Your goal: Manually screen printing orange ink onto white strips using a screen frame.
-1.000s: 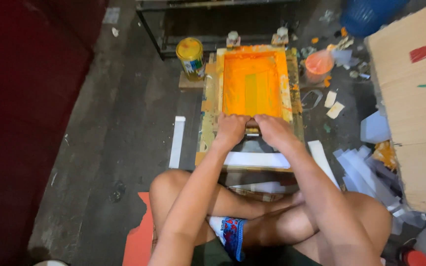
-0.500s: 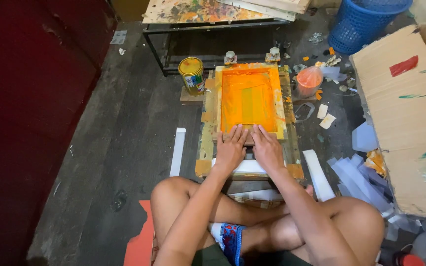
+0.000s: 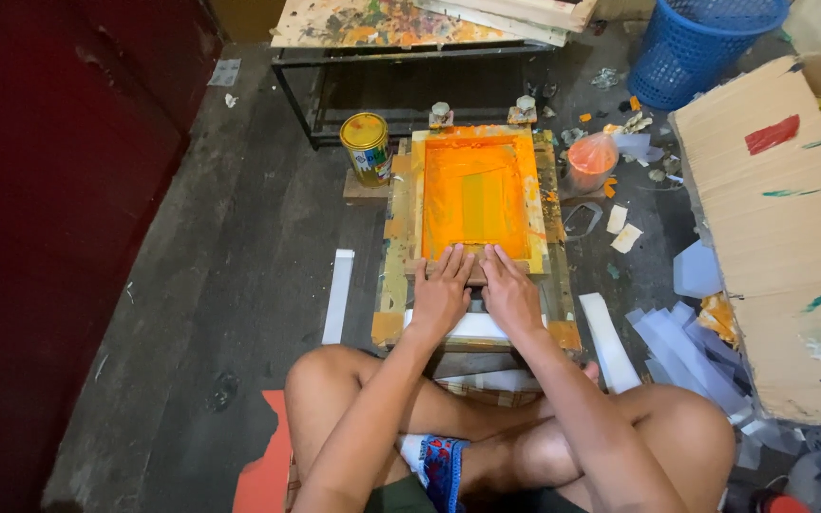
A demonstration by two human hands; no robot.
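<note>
Hands first: my left hand (image 3: 441,296) and right hand (image 3: 510,296) lie side by side, palms down and fingers spread flat, gripping nothing, both pressing on the near edge of the wooden screen-printing frame (image 3: 476,195). I log that frame at centre view, its mesh flooded with orange ink, a paler rectangle showing in the middle; it sits on a wooden printing base (image 3: 393,285) streaked with orange, and the fingertips reach the frame's lower rail. At 12 o'clock from the frame, two small hinge clamps (image 3: 483,112) stand at its far edge. At 10 o'clock, just beside the frame's corner, a paint can (image 3: 365,147) with a yellow lid rests on a small board. At 2 o'clock, near the frame, an orange-stained plastic cup (image 3: 591,161) stands among paper scraps. At 1 o'clock, well apart, a blue plastic basket (image 3: 696,47). At 3 o'clock, a large sheet of cardboard (image 3: 781,237) daubed with red and green smears. At 4 o'clock, loose pale paper sheets (image 3: 686,342) on the floor. At 8 o'clock, a white strip (image 3: 338,294) lies on the dark floor. My crossed bare legs sit at 6 o'clock.
</note>
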